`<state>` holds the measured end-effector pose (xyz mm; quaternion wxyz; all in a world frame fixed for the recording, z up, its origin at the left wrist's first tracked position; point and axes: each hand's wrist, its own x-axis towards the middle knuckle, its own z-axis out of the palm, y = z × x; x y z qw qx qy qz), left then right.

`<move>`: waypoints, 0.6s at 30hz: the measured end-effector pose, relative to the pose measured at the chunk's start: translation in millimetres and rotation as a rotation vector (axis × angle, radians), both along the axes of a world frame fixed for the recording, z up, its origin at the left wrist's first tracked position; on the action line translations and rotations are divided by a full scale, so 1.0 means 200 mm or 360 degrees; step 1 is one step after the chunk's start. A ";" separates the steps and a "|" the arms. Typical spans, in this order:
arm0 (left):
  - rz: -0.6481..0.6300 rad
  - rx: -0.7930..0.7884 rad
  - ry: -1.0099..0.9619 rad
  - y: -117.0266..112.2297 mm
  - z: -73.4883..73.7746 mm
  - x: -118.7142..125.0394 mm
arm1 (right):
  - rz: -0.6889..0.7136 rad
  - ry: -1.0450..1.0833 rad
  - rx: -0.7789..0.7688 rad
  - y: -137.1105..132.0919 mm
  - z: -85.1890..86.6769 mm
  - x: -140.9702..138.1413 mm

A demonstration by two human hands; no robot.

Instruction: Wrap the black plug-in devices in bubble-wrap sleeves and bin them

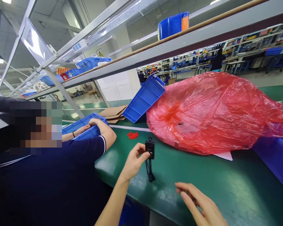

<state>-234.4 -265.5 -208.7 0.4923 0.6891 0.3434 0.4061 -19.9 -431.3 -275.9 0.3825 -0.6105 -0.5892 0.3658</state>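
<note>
My left hand (135, 160) pinches a small black box-shaped device (150, 148) between thumb and fingers, holding it upright above the green tabletop. From its lower end hangs a folded bundle of black cable (150, 172), and a small loop of cord sticks up at its top. The device's exact kind cannot be made out. Lower right, my right hand (196, 201) hovers over the table with thumb and fingers apart and nothing between them. A little pile of small red pieces (132, 135) lies on the tabletop beyond my left hand.
A large red plastic bag (217, 113) covers the back right of the green table (179, 169). A blue bin (145, 99) leans beside it, near flat cardboard (114, 113). At left, a co-worker (54, 179) reaches into another blue bin (85, 121). A shelf rail (141, 59) runs overhead.
</note>
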 end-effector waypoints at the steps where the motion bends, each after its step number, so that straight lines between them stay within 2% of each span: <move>1: -0.0129 -0.0080 -0.0074 -0.04 -0.04 0.07 | -0.0052 0.0052 0.0057 0.04 0.02 -0.01; 4: -0.0436 -0.0323 -0.0236 -0.17 -0.17 0.25 | 0.0038 0.0354 -0.0011 0.12 0.06 -0.03; 6: -0.0559 -0.0432 -0.0249 -0.23 -0.23 0.31 | 0.0199 0.0631 -0.0177 0.14 0.06 -0.04; 7: -0.0568 -0.0393 -0.0185 -0.24 -0.25 0.31 | 0.0266 0.0769 -0.0259 0.14 0.05 -0.04; 8: -0.0516 -0.0261 -0.0060 -0.22 -0.27 0.30 | 0.0313 0.0880 -0.0325 0.14 0.04 -0.03; 9: -0.0371 -0.0040 0.0115 -0.18 -0.29 0.27 | 0.0328 0.0955 -0.0365 0.13 0.03 -0.01; 11: 0.0133 0.0464 0.0528 -0.05 -0.35 0.19 | 0.0268 0.0997 -0.0381 0.11 0.00 0.04; 12: 0.0430 0.0637 0.0714 0.02 -0.40 0.14 | 0.0208 0.0986 -0.0374 0.10 -0.02 0.07; 13: 0.0660 0.0689 0.0870 0.09 -0.46 0.11 | 0.0136 0.0970 -0.0372 0.09 -0.03 0.10; 14: 0.0750 0.0662 0.1002 0.15 -0.52 0.08 | 0.0060 0.0962 -0.0385 0.07 -0.05 0.13; 15: 0.0738 0.0627 0.1090 0.18 -0.60 0.07 | -0.0022 0.0959 -0.0410 0.05 -0.07 0.17; 18: 0.0468 0.0675 0.1275 0.15 -0.78 0.14 | -0.0246 0.0982 -0.0486 -0.01 -0.11 0.24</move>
